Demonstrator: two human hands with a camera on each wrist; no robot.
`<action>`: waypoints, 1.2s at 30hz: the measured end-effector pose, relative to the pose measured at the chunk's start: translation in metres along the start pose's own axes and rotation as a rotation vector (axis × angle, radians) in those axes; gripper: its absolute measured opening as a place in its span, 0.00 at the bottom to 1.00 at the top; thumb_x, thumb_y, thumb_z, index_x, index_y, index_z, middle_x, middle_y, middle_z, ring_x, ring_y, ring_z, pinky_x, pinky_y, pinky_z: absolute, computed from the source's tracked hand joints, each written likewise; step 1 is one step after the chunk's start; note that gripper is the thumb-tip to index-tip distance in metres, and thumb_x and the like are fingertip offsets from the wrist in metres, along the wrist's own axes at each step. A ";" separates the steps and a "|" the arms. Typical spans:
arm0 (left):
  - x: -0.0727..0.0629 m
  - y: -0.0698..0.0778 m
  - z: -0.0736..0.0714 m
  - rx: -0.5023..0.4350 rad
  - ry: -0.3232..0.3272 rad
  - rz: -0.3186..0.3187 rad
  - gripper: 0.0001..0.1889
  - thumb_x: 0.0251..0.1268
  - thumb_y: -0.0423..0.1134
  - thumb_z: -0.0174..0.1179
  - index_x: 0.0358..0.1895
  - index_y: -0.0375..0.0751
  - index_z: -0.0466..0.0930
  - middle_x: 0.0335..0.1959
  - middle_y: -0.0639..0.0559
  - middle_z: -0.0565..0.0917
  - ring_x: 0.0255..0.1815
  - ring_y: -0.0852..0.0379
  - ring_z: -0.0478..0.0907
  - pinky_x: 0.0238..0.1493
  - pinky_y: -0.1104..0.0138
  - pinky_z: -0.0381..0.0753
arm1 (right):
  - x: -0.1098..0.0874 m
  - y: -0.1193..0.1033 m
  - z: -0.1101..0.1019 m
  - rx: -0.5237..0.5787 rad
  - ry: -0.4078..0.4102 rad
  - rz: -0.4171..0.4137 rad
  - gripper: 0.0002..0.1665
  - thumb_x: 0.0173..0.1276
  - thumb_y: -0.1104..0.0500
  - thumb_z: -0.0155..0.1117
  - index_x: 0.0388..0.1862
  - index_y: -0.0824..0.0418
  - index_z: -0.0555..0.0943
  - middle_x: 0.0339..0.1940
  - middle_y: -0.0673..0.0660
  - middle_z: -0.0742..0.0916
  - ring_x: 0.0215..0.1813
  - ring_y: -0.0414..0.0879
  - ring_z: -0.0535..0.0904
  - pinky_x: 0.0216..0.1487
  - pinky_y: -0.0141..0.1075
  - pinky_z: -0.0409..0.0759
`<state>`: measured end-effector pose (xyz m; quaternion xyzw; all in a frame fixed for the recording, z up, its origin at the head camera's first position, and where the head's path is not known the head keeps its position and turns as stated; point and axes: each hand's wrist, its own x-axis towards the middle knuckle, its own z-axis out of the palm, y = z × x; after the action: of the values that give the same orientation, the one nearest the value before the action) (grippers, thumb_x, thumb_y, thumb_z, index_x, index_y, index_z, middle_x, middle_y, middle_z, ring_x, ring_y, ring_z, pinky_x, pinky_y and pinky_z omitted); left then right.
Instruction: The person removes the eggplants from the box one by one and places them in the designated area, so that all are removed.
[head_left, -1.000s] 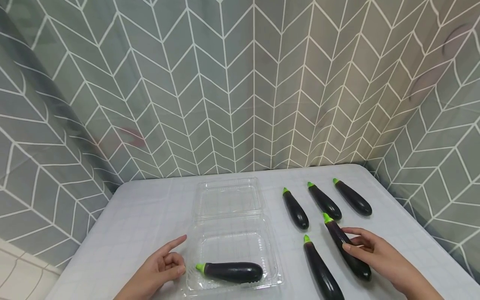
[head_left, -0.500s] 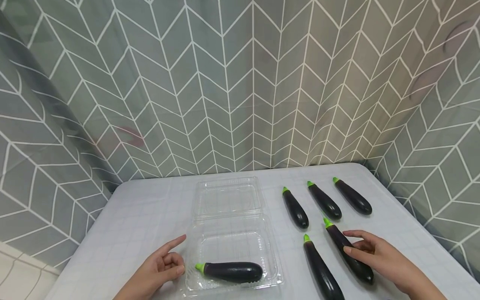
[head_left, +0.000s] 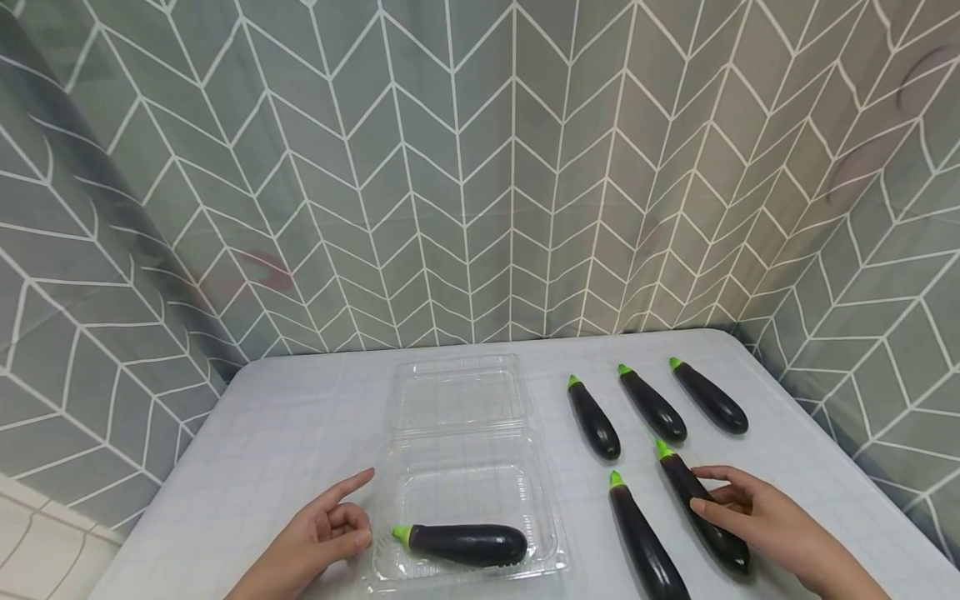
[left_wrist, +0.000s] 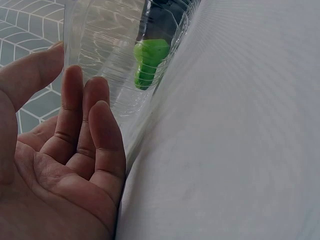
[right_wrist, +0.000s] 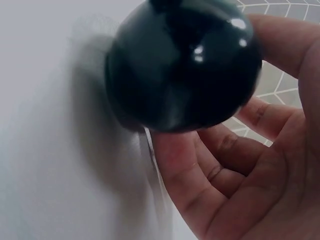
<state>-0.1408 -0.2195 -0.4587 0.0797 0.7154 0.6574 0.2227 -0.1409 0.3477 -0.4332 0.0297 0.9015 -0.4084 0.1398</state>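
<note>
My right hand (head_left: 772, 525) grips a dark purple eggplant (head_left: 697, 510) with a bright green stem, thumb on one side and fingers on the other. In the right wrist view the eggplant's rounded end (right_wrist: 185, 65) fills the top, close over the white cloth. My left hand (head_left: 318, 533) lies beside the left edge of an open clear plastic clamshell container (head_left: 465, 487), index finger extended, other fingers loosely bent and holding nothing. Its fingertips (left_wrist: 95, 92) are right at the container's wall in the left wrist view. Another eggplant (head_left: 468, 544) lies crosswise in the container's near part, stem to the left.
Several more eggplants lie right of the container: one near the front (head_left: 647, 546), and three farther back, at left (head_left: 595, 421), middle (head_left: 652, 404) and right (head_left: 708, 396). The container's lid (head_left: 459, 396) is folded back. Patterned grey curtains (head_left: 480, 183) surround the white-covered table (head_left: 300, 417).
The right hand and its eggplant have shifted slightly toward me and to the right. The left hand, the container and the other eggplants have stayed in place.
</note>
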 end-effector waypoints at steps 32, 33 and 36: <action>-0.002 -0.003 -0.001 -0.006 -0.023 0.029 0.39 0.72 0.31 0.57 0.79 0.36 0.44 0.40 0.48 0.79 0.36 0.62 0.74 0.43 0.67 0.78 | 0.001 0.000 -0.002 -0.078 0.012 0.012 0.42 0.70 0.40 0.62 0.71 0.67 0.68 0.49 0.57 0.83 0.47 0.50 0.81 0.41 0.43 0.79; -0.001 -0.002 -0.001 -0.007 -0.022 0.027 0.39 0.72 0.31 0.57 0.79 0.36 0.44 0.40 0.48 0.79 0.36 0.62 0.74 0.43 0.67 0.78 | 0.001 0.000 -0.002 -0.078 0.015 0.008 0.42 0.70 0.40 0.63 0.71 0.67 0.67 0.49 0.57 0.83 0.47 0.50 0.81 0.41 0.42 0.79; -0.001 -0.001 0.000 -0.013 -0.013 0.024 0.39 0.72 0.31 0.57 0.79 0.36 0.44 0.40 0.47 0.79 0.36 0.62 0.74 0.42 0.67 0.78 | -0.001 -0.001 -0.003 -0.080 0.025 0.001 0.42 0.70 0.40 0.62 0.72 0.67 0.67 0.48 0.57 0.83 0.47 0.49 0.81 0.41 0.42 0.78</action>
<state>-0.1394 -0.2202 -0.4593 0.0909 0.7086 0.6642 0.2200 -0.1411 0.3488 -0.4305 0.0296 0.9188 -0.3716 0.1295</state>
